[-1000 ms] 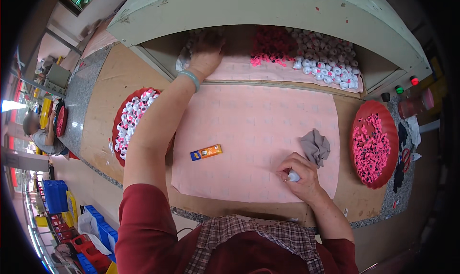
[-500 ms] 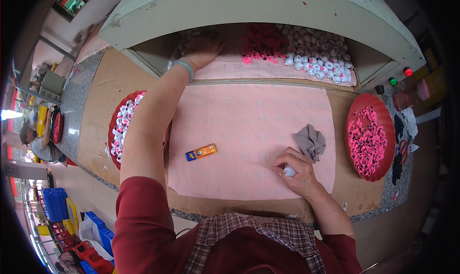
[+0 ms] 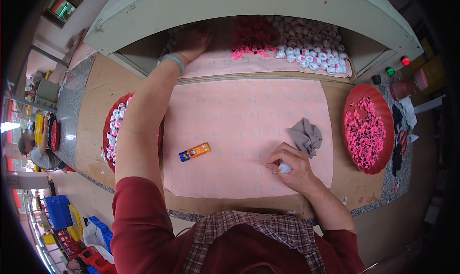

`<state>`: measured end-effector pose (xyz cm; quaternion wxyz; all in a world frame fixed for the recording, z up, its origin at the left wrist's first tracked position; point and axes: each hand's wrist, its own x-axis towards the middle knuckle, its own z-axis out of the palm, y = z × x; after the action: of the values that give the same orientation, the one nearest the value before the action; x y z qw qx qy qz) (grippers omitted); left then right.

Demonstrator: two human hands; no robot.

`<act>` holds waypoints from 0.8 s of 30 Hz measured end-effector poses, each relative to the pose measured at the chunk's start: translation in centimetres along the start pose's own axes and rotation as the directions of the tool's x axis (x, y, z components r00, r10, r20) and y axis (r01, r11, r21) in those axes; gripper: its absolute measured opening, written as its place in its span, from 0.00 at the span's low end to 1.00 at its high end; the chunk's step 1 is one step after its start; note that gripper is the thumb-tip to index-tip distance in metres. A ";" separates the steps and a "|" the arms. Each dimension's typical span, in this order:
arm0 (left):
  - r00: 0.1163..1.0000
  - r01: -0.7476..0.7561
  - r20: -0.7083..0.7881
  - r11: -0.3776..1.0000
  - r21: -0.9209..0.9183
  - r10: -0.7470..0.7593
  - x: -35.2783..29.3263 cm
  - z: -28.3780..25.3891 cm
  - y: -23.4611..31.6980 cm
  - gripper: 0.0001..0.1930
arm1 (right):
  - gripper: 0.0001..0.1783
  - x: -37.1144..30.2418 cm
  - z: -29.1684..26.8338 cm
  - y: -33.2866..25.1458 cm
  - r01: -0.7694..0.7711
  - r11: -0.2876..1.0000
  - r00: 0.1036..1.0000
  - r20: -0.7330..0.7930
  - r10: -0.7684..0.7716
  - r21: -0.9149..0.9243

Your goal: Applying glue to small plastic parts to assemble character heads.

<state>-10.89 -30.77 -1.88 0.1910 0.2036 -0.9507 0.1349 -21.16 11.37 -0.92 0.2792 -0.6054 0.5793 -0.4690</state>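
My left hand (image 3: 194, 41) reaches into the low opening of a pale metal box (image 3: 249, 8), beside a shadowed heap of small white pieces at its left end. Its fingers lie in the dark, so their grip cannot be made out. Over the pink sheet (image 3: 230, 116), at its right side, my right hand (image 3: 298, 171) is closed round what looks like a small white bottle (image 3: 284, 167); the fingers cover most of it. Just beyond that hand lies a crumpled grey cloth (image 3: 305, 136). A small orange and blue packet (image 3: 195, 152) rests on the sheet left of centre.
Inside the box are pink pieces (image 3: 251, 51) and white round pieces (image 3: 311, 58). A red tray (image 3: 389, 144) of pink pieces stands right; another red tray (image 3: 106, 130), partly behind my left arm, holds white pieces. Scissors (image 3: 402, 141) lie far right. A person (image 3: 40, 152) sits far left.
The whole view has shifted slightly, moving things a little left and mostly up. My left hand is still inside the box, and my right hand keeps its hold on the white bottle.
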 end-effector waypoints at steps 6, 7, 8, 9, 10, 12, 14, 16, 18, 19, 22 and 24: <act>0.977 0.047 -0.208 0.999 -0.011 -0.048 0.7 -6.8 5.6 0.12 | 0.08 0.3 -0.1 0.2 0.002 1.000 0.999 -0.049 -0.001 0.011; 0.974 0.046 -0.201 0.961 -0.272 -0.104 0.3 -8.4 7.7 0.10 | 0.08 0.3 -0.3 0.3 -0.015 1.000 0.999 -0.041 0.016 0.018; 0.970 0.045 -0.181 0.857 -0.513 -0.159 -0.6 -9.6 10.2 0.08 | 0.08 0.4 -0.5 0.3 -0.037 0.998 0.997 -0.071 0.040 0.043; 0.975 -0.027 -0.199 0.841 -0.540 -0.096 -2.3 -10.1 12.1 0.07 | 0.07 0.6 -0.7 0.3 -0.049 0.996 0.994 -0.098 0.056 0.068; 0.975 -0.100 -0.221 0.820 -0.564 -0.033 -3.9 -10.6 13.9 0.05 | 0.07 0.8 -0.8 0.3 -0.058 0.994 0.989 -0.126 0.070 0.093; 0.993 -0.085 -0.117 0.781 -0.619 0.016 -7.1 -12.3 17.9 0.06 | 0.07 0.7 -0.8 0.6 -0.099 0.986 0.983 -0.141 0.117 0.131; 0.999 -0.053 -0.024 0.813 -0.580 0.048 -9.7 -13.2 20.1 0.09 | 0.07 0.6 -0.5 0.7 -0.145 0.969 0.968 -0.174 0.181 0.202; 0.999 -0.028 0.003 0.830 -0.557 0.036 -12.0 -12.2 21.7 0.09 | 0.07 0.2 -0.2 0.8 -0.147 0.974 0.969 -0.174 0.177 0.173; 1.000 -0.008 0.011 0.860 -0.511 0.016 -13.4 -11.9 22.6 0.09 | 0.08 0.1 -0.1 0.9 -0.155 0.981 0.967 -0.185 0.174 0.114; 1.000 0.009 0.028 0.841 -0.541 0.007 -13.9 -11.9 23.2 0.09 | 0.08 0.1 -0.2 1.0 -0.120 0.987 0.973 -0.183 0.138 0.107; 0.999 0.032 0.031 0.816 -0.577 -0.018 -14.7 -13.3 23.4 0.10 | 0.11 -0.9 -0.1 1.0 -0.228 0.953 0.951 -0.165 0.262 0.201; 0.999 0.045 0.036 0.781 -0.623 -0.029 -15.2 -13.8 23.5 0.12 | 0.13 -0.5 -0.5 0.6 -0.220 0.949 0.956 -0.145 0.256 0.227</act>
<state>-4.08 -0.37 -0.13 0.2385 0.1492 -0.9400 -0.1928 -21.85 11.83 -1.41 0.3445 -0.4552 0.6179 -0.5407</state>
